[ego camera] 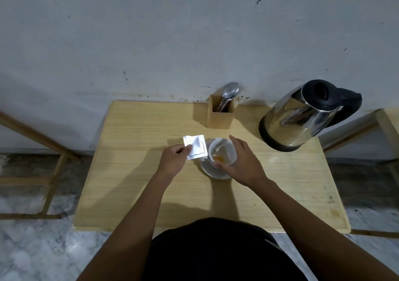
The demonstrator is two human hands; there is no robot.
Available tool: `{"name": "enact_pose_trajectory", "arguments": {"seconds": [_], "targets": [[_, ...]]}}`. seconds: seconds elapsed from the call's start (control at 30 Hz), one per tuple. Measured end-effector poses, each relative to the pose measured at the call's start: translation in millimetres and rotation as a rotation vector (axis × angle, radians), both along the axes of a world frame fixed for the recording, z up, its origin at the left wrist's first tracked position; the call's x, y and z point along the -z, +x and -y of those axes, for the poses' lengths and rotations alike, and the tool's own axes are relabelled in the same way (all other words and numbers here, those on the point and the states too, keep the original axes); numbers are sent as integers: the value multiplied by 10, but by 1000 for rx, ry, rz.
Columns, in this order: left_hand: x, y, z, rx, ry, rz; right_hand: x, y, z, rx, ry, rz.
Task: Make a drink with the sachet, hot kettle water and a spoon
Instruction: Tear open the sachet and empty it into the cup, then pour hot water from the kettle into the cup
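A white cup (222, 151) stands on a white saucer (208, 169) in the middle of the wooden table (133, 183); orange powder lies in its bottom. My right hand (241, 162) wraps around the cup's right side. My left hand (174, 158) pinches a silvery white sachet (195, 146) just left of the cup's rim. A steel kettle (302, 116) with a black lid and handle stands at the back right. Spoons (230, 91) stick out of a wooden holder (220, 114) behind the cup.
The table stands against a grey wall (172, 32). Wooden frames (49, 168) stand on the marble floor to the left, and another wooden piece (386, 125) is at the right edge.
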State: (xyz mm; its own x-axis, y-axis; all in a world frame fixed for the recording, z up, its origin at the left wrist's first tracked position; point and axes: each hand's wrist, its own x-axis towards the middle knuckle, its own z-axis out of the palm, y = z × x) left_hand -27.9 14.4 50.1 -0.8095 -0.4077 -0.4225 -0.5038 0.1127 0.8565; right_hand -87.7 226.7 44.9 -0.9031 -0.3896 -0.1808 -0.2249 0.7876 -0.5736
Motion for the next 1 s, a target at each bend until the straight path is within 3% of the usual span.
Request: {"name": "enact_pose_trajectory", "arguments": {"seconds": [0.3,0.47,0.57,0.63,0.73,1.0], "targets": [[473,70,162,-34,-283,100,78,-18,81,-8,-33,-12],[568,146,72,8,-725,152,73,11,98,5,-42,-20],[588,232,9,125,-916,36,73,21,86,8,-63,-15],[643,289,-13,290,-957,-51,77,28,83,10,-72,-13],[768,354,-2,460,-965,-23,89,41,79,10,-78,-23],[830,373,-52,480,-1040,64,102,50,85,13,-64,-20]]}}
